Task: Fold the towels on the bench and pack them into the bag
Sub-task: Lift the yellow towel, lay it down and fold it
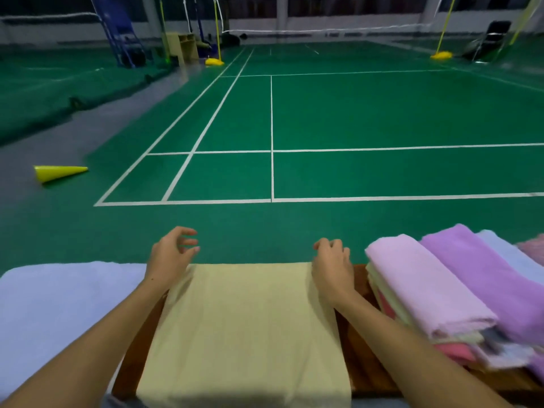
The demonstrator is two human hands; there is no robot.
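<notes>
A yellow towel (244, 328) lay flat across the brown bench (363, 369), between both forearms. At its far corners, the left hand (172, 254) hovered with fingers spread and curled, empty; the right hand (334, 265) was loosely curled, holding nothing visible. Folded towels (435, 290) were stacked just right. Beyond stretched the green court (353, 113).

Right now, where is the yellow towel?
Head view, bottom centre: the yellow towel lies flat on the bench, between both hands, with a pale blue towel left.
</notes>
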